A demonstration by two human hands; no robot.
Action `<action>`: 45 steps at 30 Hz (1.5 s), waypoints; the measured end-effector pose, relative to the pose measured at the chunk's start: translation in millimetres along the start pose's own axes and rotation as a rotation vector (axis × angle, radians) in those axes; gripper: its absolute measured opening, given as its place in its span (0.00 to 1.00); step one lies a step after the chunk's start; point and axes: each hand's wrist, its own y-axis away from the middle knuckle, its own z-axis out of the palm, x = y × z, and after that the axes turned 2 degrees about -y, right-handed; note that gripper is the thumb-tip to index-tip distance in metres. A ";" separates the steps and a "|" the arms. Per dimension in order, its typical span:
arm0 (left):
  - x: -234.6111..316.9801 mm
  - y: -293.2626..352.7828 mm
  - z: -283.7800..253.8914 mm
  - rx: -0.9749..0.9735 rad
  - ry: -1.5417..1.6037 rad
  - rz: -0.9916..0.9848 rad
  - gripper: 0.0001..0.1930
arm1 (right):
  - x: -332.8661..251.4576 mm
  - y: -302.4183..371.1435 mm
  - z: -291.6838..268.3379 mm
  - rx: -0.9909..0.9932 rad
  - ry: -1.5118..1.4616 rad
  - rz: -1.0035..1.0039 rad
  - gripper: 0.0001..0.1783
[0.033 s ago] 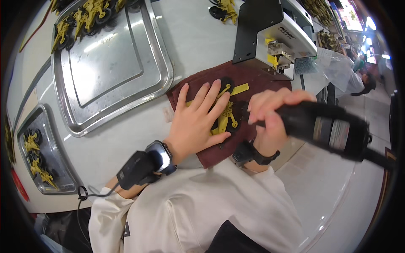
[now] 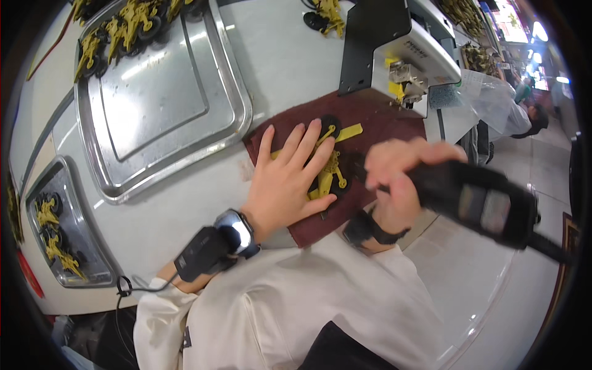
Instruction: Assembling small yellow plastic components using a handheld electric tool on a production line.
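Note:
My left hand lies flat with fingers spread over a yellow-and-black toy motorcycle, pressing it against a dark red cloth. Palm and fingers hide part of the toy; a black wheel and a yellow strip-like part show past the fingertips. In my right hand is a black corded electric screwdriver, held tilted with its cord end to the right. The fingers wrap round its front end, and motion blurs them. I cannot make out its tip, which is close to the toy's right side.
A large metal tray holds several toy motorcycles at its far end. A smaller tray with more stands at left. Beyond the cloth is a black-and-white box machine, with another toy behind. A clear plastic bag lies at right.
My right hand and the screwdriver have shifted slightly and look more blurred, the cord end a little lower. My left hand and the toy motorcycle stay in place.

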 end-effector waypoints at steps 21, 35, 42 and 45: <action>0.0 -1.7 -2.9 0.047 0.051 0.074 0.34 | -36.2 -18.6 -6.3 -0.072 -0.060 -0.073 0.40; -4.1 0.4 1.4 0.062 0.093 0.073 0.26 | 16.5 -10.7 19.3 -0.049 0.077 0.103 0.27; -3.6 -2.3 -1.6 0.039 0.048 0.032 0.31 | -7.0 -29.2 -5.2 -0.117 0.092 -0.071 0.19; 0.0 -4.0 -0.8 0.024 0.030 0.045 0.33 | -31.0 -64.1 -25.5 0.539 0.308 -0.282 0.16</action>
